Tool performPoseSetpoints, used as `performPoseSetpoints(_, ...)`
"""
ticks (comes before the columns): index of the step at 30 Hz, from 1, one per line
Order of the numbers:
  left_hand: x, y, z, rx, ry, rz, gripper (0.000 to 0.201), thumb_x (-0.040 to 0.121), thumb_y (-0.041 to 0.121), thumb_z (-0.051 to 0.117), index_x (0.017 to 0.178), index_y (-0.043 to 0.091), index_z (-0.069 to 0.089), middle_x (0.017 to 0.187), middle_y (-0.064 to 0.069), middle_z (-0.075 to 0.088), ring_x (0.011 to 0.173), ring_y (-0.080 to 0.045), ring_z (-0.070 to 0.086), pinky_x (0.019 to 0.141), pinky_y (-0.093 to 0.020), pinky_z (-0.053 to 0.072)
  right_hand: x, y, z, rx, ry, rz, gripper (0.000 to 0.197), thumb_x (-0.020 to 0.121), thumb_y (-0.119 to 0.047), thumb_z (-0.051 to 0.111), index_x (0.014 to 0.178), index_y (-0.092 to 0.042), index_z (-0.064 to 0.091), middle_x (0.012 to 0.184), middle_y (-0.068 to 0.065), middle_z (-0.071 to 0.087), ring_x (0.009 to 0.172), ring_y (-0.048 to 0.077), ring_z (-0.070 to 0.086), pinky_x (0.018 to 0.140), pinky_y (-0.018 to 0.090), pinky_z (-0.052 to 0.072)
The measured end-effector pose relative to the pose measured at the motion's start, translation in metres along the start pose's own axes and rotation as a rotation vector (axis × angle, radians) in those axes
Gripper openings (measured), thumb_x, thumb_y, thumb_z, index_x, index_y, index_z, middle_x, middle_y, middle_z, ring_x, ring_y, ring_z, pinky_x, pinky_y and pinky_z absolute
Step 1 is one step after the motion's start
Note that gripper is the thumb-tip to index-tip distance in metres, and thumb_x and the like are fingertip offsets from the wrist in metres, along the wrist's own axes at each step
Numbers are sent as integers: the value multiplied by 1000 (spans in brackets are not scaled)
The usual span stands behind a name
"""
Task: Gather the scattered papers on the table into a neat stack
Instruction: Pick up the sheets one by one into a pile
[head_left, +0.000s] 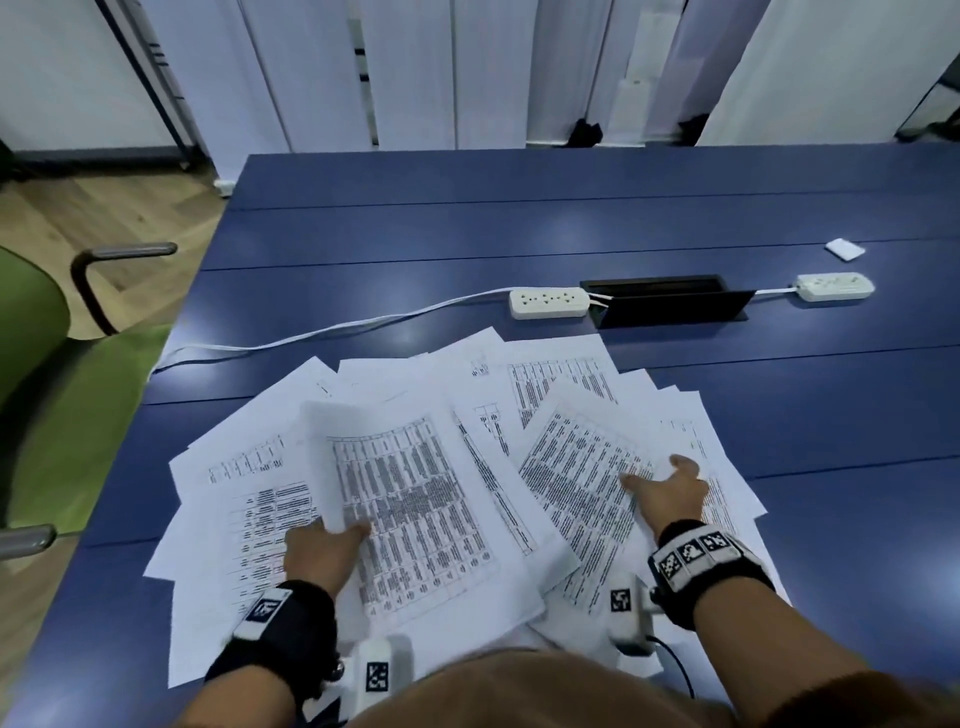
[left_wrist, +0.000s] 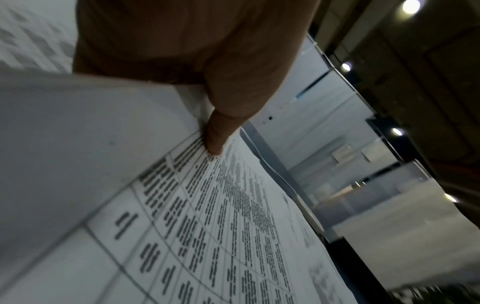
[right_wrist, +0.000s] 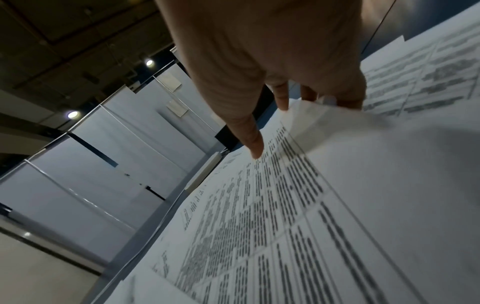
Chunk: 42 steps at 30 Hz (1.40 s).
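Lying in a big messy fan on the near part of the blue table (head_left: 779, 218), the papers (head_left: 545, 395) overlap every which way, so no stack is made yet. The left hand (head_left: 324, 553) pinches the edge of one printed sheet (head_left: 410, 499), thumb on top, lifting it, likely to pull it over the others. The right hand (head_left: 670, 493) lies flat with fingers spread on another sheet (head_left: 576, 467), probably to slide it closer.
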<state>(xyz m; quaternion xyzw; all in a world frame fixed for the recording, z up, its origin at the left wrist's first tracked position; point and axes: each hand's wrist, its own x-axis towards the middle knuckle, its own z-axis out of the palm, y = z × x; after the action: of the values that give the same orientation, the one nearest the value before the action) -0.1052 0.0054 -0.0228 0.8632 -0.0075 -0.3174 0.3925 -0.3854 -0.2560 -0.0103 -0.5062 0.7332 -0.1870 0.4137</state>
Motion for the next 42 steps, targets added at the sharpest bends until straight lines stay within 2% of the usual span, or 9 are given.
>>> performPoseSetpoints(6,-8,18,27,43,-111,85,89,48,56,80,117,4,59,127,-15,56,108,-31,60,101,-42,48,-7,6,9,189,-12,-8,88,79,-14,77,145,-13,20,144,21,39,129,38,43,107,42,36)
performPoseSetpoints(12,-19,24,28,-70,-145,161,39,82,5,73,119,2,61,105,-11,67,96,-27,63,86,-30,46,-2,7,1,-202,121,-274,27,80,-27,72,99,-10,62,105,12,56,101,37,54,85,45,47)
performPoseSetpoints(15,-9,16,23,-90,-145,171,47,85,4,70,129,3,54,113,-13,66,103,-30,63,92,-35,48,0,2,-6,6,-39,-290,28,81,-23,75,101,-11,59,92,6,63,92,32,62,74,31,45)
performPoseSetpoints(19,-6,10,13,-155,-191,209,73,85,-11,63,147,11,32,131,1,48,119,-20,49,103,-31,36,3,-5,-4,99,-361,-134,58,76,-26,81,126,-8,55,112,6,65,100,26,62,92,40,50)
performPoseSetpoints(24,1,2,7,-237,-157,257,105,81,-22,58,154,32,5,159,10,12,144,-20,20,108,-32,30,-10,-46,-17,-11,-8,-265,23,94,-11,56,111,3,63,94,16,65,80,25,57,74,34,49)
performPoseSetpoints(29,18,-13,3,-263,-140,172,58,90,-5,59,143,10,39,133,-15,55,118,-33,53,100,-40,42,-22,-115,-60,320,132,-444,28,91,-12,63,117,-3,64,101,7,65,92,18,60,82,27,44)
performPoseSetpoints(34,9,-12,7,-319,-103,205,43,97,-1,49,136,16,43,91,1,55,77,-14,51,68,-27,42,-44,-140,-54,299,-80,-526,21,88,-2,64,109,-2,61,88,9,62,72,18,58,51,14,45)
performPoseSetpoints(37,6,-8,9,-380,-91,181,33,101,6,45,132,17,44,89,-2,55,74,-18,51,58,-22,48,-53,-117,-16,153,-266,-541,35,87,3,61,121,-7,58,102,9,66,84,20,61,68,21,49)
performPoseSetpoints(42,3,-4,4,-498,-82,146,47,103,26,45,147,10,36,141,-4,48,131,-21,43,107,-29,28,-63,-69,45,-163,-503,-508,42,89,-3,57,130,-15,56,108,10,67,78,19,62,73,29,50)
